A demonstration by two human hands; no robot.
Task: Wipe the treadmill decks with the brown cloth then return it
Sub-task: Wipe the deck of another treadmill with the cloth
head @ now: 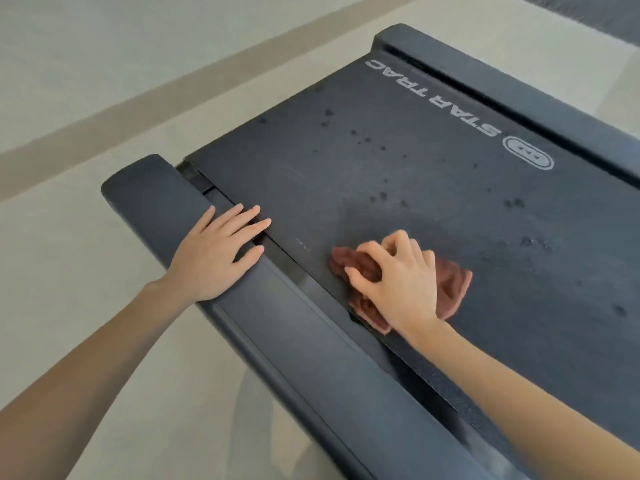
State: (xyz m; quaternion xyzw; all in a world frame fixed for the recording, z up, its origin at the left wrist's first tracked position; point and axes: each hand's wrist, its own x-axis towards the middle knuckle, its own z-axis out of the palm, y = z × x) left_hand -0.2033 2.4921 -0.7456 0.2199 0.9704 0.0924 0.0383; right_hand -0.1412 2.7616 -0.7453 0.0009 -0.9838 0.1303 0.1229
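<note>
The black treadmill deck [433, 188] fills the right half of the view, with dark wet spots scattered over the belt and white STAR TRAC lettering near its far end. A crumpled brown cloth [453, 282] lies on the belt close to its left edge. My right hand [398, 282] grips the cloth from above with curled fingers and presses it onto the belt. My left hand [214, 251] rests flat on the treadmill's left side rail [304, 334], fingers straight and reaching over the rail's inner edge.
The right side rail [519, 95] runs along the far edge of the belt. Pale tiled floor [86, 81] with a darker beige strip surrounds the rear end of the treadmill. A dark mat corner [606, 15] shows at top right.
</note>
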